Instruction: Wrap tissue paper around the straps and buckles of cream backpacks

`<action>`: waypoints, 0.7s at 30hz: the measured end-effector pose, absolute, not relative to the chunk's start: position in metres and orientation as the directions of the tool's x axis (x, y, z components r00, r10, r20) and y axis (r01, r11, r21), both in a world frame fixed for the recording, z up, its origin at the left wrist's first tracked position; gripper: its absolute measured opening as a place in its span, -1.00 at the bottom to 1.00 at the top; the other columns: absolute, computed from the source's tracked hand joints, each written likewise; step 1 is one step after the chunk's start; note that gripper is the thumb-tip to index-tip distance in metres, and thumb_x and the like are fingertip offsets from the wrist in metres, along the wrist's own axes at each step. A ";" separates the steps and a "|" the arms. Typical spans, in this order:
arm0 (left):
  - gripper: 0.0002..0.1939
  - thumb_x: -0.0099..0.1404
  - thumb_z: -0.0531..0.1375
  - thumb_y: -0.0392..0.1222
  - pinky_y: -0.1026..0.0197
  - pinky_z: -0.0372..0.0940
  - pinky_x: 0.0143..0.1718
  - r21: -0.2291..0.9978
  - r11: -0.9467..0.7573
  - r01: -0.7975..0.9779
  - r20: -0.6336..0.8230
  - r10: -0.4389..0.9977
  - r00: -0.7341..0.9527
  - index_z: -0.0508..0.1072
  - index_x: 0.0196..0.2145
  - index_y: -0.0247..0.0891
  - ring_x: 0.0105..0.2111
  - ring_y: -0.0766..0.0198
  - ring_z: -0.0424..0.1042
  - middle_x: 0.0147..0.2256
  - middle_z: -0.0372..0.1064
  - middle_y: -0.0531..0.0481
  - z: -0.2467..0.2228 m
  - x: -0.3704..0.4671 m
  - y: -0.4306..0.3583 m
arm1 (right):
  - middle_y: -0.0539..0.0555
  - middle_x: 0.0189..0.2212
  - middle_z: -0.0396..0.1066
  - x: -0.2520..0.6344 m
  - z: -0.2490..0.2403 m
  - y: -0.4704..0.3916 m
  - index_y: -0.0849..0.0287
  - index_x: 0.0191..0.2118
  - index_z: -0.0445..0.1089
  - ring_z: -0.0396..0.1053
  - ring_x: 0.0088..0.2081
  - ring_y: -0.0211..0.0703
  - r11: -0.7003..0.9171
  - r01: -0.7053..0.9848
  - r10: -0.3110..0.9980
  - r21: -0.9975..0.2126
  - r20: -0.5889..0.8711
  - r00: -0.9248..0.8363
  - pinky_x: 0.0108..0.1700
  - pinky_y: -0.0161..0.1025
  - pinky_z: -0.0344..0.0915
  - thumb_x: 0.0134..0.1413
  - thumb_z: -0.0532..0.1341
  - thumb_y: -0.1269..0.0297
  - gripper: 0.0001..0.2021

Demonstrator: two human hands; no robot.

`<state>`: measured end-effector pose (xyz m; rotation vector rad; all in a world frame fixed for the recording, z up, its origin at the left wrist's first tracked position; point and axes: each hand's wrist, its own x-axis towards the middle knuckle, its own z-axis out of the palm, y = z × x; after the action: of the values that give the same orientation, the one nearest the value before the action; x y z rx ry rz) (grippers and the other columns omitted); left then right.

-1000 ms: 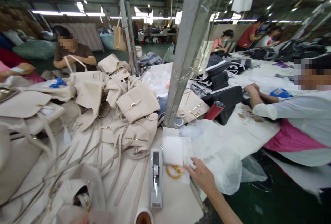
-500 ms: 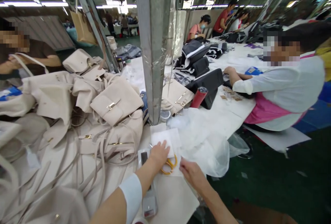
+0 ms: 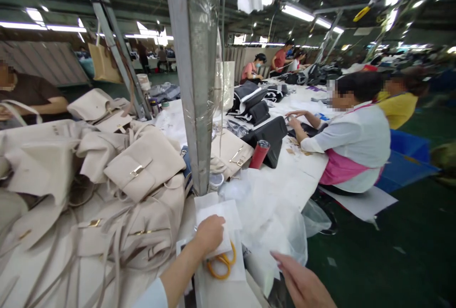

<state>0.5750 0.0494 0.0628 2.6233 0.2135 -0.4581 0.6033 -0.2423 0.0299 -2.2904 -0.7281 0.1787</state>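
Observation:
My left hand [image 3: 211,233] is closed over a stack of white sheets [image 3: 228,213] beside the post; whatever its fingers pinch is too small to name. Scissors with orange handles [image 3: 221,266] lie on the sheets just below that hand, their blades mostly hidden. My right hand [image 3: 297,277] is at the lower right with its fingers stretched out and holding nothing, near crumpled clear plastic [image 3: 270,218]. Beige bags [image 3: 144,163] with gold clasps and long straps are heaped to the left of my hands.
A metal post [image 3: 194,85] rises from the table behind the sheets. A red can [image 3: 259,154] stands by black bags [image 3: 272,139]. A person in a white shirt [image 3: 352,132] sits at the right, near a blue bin [image 3: 409,151]. Another person sits at far left.
The view has shifted right and up. My left hand has curled from lying spread on the sheets. My right hand has moved away from the sheets to the right, and its fingers have straightened.

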 end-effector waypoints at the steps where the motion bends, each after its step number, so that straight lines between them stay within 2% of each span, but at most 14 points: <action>1: -0.60 0.28 -0.03 -0.32 0.09 0.16 0.18 0.437 -0.869 0.232 -0.316 0.093 0.944 0.40 0.03 -0.29 0.09 0.12 0.34 0.06 0.39 -0.19 0.067 0.582 0.043 | 0.06 -0.04 0.53 0.618 0.036 -0.224 0.00 -0.02 0.46 0.48 -0.03 -0.05 -0.605 0.377 0.451 -0.702 0.089 0.888 0.04 -0.17 0.41 0.13 0.08 0.12 -0.64; 4: -0.55 0.23 0.09 -0.24 0.09 0.11 0.19 0.504 -0.835 0.222 -0.214 0.129 0.968 0.32 0.09 -0.31 0.13 0.06 0.25 0.12 0.29 -0.20 0.074 0.605 0.014 | 0.29 0.04 0.43 0.660 0.047 -0.175 0.25 0.10 0.31 0.48 -0.07 0.04 -0.610 0.173 0.167 -0.773 0.088 0.982 -0.06 -0.09 0.43 0.14 0.02 -0.01 -0.47; 6: -0.51 0.16 0.17 -0.23 0.06 0.12 0.18 0.547 -0.807 0.224 -0.186 0.144 0.972 0.33 0.07 -0.31 0.13 0.02 0.23 0.13 0.26 -0.21 0.073 0.617 -0.008 | 0.35 -0.10 0.47 0.680 0.047 -0.152 0.31 0.05 0.31 0.50 -0.21 0.08 -0.633 0.109 0.075 -0.767 0.080 0.994 -0.18 -0.06 0.43 0.07 0.08 -0.08 -0.41; 7: -0.52 0.13 0.19 -0.24 0.04 0.13 0.16 0.567 -0.790 0.235 -0.183 0.157 0.971 0.35 0.04 -0.32 0.11 0.00 0.25 0.11 0.28 -0.22 0.070 0.622 -0.018 | 0.30 -0.22 0.50 0.687 0.046 -0.143 0.29 -0.04 0.36 0.49 -0.28 0.07 -0.639 0.116 0.079 -0.760 0.085 0.993 -0.22 -0.05 0.41 0.05 0.09 -0.08 -0.47; 9: -0.58 0.13 0.19 -0.27 0.03 0.16 0.12 0.609 -0.743 0.277 -0.183 0.208 0.961 0.38 -0.02 -0.33 0.06 0.00 0.29 0.03 0.35 -0.23 0.061 0.631 -0.031 | 0.14 -0.43 0.47 0.693 0.042 -0.131 0.18 -0.28 0.41 0.45 -0.37 0.00 -0.618 0.199 0.178 -0.761 0.111 0.978 -0.25 -0.09 0.37 0.07 0.07 0.01 -0.66; 11: -0.71 0.21 0.11 -0.28 0.05 0.18 0.09 0.660 -0.674 0.332 -0.177 0.290 0.940 0.39 -0.09 -0.31 0.02 0.05 0.32 -0.04 0.38 -0.23 0.049 0.638 -0.034 | 0.07 -0.47 0.44 0.689 0.038 -0.123 0.11 -0.42 0.39 0.42 -0.36 -0.06 -0.552 0.310 0.303 -0.774 0.161 0.939 -0.21 -0.13 0.36 0.09 0.04 0.12 -0.74; 13: -0.78 0.28 -0.01 -0.30 0.10 0.22 0.03 0.723 -0.580 0.375 -0.180 0.366 0.913 0.40 -0.20 -0.27 -0.05 0.12 0.37 -0.12 0.42 -0.19 0.037 0.644 -0.028 | 0.08 -0.38 0.47 0.681 0.034 -0.118 0.09 -0.41 0.41 0.43 -0.28 -0.09 -0.484 0.387 0.385 -0.785 0.206 0.900 -0.15 -0.17 0.37 0.12 0.01 0.17 -0.73; 17: -0.70 0.33 -0.13 -0.18 0.19 0.34 -0.30 0.837 -0.371 0.403 -0.224 0.441 0.869 0.35 -0.37 -0.24 -0.34 0.20 0.45 -0.37 0.45 -0.09 0.023 0.653 0.002 | 0.16 -0.05 0.47 0.675 0.027 -0.121 0.11 -0.12 0.45 0.41 -0.01 -0.07 -0.321 0.407 0.395 -0.855 0.270 0.878 -0.06 -0.17 0.41 0.18 0.03 0.17 -0.70; 19: -0.57 0.35 -0.21 -0.01 0.21 0.33 -0.40 0.873 -0.300 0.384 -0.222 0.457 0.861 0.35 -0.37 -0.25 -0.43 0.23 0.44 -0.41 0.43 -0.07 0.025 0.655 0.015 | 0.18 -0.04 0.47 0.678 0.032 -0.124 0.12 -0.08 0.43 0.42 -0.02 -0.05 -0.278 0.383 0.363 -0.881 0.272 0.891 -0.12 -0.17 0.45 0.18 0.07 0.15 -0.70; 21: -0.49 0.34 -0.24 0.09 0.20 0.33 -0.38 0.896 -0.284 0.341 -0.192 0.445 0.875 0.36 -0.40 -0.24 -0.46 0.23 0.43 -0.43 0.43 -0.07 0.032 0.654 0.019 | 0.17 -0.15 0.50 0.681 0.044 -0.126 0.14 -0.14 0.44 0.46 -0.14 -0.07 -0.276 0.356 0.322 -0.893 0.263 0.909 -0.20 -0.20 0.45 0.20 0.06 0.12 -0.71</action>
<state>0.6537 0.0189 0.0318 1.8964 0.5824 0.1128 0.6807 -0.1256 0.0445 -1.8800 -0.4997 -0.0352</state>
